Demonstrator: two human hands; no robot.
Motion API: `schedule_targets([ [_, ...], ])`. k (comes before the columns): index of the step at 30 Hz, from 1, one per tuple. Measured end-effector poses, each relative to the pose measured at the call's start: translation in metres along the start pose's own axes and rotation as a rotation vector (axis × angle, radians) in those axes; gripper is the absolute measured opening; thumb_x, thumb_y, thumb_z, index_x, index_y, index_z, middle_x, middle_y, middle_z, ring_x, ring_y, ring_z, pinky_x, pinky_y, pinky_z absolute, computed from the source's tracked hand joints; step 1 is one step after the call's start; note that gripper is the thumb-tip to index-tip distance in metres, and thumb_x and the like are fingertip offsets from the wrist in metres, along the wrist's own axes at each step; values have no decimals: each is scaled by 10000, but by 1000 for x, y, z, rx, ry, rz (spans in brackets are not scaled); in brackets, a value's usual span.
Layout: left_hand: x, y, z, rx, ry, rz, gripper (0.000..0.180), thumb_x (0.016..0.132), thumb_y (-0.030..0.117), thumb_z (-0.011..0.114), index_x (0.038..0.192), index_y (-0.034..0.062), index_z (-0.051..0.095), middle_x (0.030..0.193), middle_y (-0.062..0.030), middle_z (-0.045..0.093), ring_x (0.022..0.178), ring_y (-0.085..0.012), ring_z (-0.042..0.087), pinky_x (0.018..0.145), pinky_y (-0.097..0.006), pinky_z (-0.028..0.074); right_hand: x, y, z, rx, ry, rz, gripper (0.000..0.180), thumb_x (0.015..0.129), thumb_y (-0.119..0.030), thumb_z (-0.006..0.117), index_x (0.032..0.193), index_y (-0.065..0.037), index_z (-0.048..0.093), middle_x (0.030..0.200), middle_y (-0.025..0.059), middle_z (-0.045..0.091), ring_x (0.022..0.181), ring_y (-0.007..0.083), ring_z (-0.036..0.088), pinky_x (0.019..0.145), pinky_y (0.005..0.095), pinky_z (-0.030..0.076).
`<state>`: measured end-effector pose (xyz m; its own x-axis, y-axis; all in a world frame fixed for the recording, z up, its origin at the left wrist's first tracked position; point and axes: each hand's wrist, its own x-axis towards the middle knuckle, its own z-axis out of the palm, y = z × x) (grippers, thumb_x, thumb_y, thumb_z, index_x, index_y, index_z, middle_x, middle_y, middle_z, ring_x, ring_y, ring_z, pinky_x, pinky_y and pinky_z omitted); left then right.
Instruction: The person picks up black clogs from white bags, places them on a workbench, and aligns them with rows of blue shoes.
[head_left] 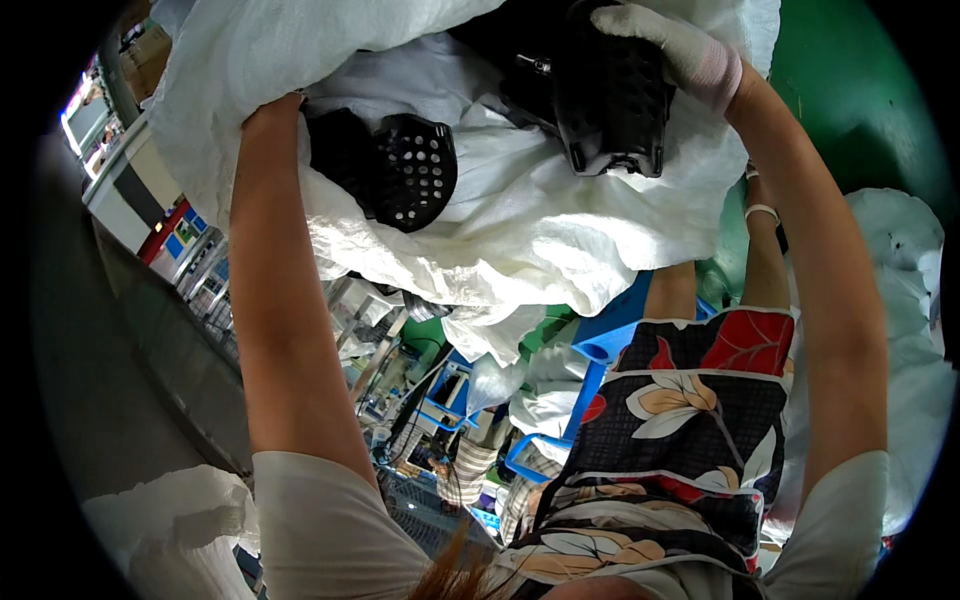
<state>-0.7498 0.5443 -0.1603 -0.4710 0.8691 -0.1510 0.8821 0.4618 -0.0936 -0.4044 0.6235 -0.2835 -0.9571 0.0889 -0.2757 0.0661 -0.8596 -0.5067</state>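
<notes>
A: Report the position of the right hand [672, 48].

B: Upper right of the frame. It wears a light knit glove and lies over the top of a black perforated plastic part [612, 95]. The grip is closed on that part, with the gloved fingers wrapped across its upper edge.

A: Where is that part located?

B: Top centre-right of the frame, at the mouth of a large white woven sack [520, 225]. The part rests against the sack's folded fabric, with its lower end pointing down toward the centre of the frame.

A: State of the left hand?

B: The left forearm [280, 300] rises from the lower left and runs up to the upper left of the frame. The hand itself is hidden behind the sack fabric, so the state of its grip cannot be told.

A: Other items near the hands?

B: A second black perforated piece [405, 175], rounded in shape, lies in the sack opening just right of the left wrist, apart from the first part.

A: Surroundings?

B: Lower centre-right shows the person's floral garment [680, 420] in black, red and cream. Another white sack [170, 520] sits at lower left. A blue frame [590, 380] shows at centre, and green floor [850, 90] at upper right.
</notes>
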Motion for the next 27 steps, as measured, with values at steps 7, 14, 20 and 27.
schedule_targets([
  [7,4,-2,14,-80,12,-49,479,868,364,560,1239,63,585,1180,-212,624,1158,-352,559,995,-414,427,-12,8,-2,-42,44,22,467,931,-316,527,1226,44,554,1127,102,643,988,171,606,912,312,465],
  [14,12,0,26,-159,-28,-107,468,864,351,557,1224,53,592,1171,-211,628,1146,-349,566,991,-411,432,-27,2,3,20,7,-103,598,912,-372,537,1334,46,464,1180,107,621,1042,168,590,945,306,443],
  [20,17,-7,49,-262,-50,-179,459,861,339,554,1210,45,598,1163,-210,632,1136,-345,571,987,-409,436,-32,13,-10,103,81,-16,493,903,-357,553,1243,-2,536,1096,73,640,973,157,603,912,300,457],
  [27,8,-27,58,-525,-67,-294,448,858,326,551,1195,35,605,1153,-209,636,1124,-341,578,983,-407,441,-28,21,-17,123,133,-72,451,897,-354,559,1182,-5,578,1073,80,653,947,176,622,889,319,478],
])
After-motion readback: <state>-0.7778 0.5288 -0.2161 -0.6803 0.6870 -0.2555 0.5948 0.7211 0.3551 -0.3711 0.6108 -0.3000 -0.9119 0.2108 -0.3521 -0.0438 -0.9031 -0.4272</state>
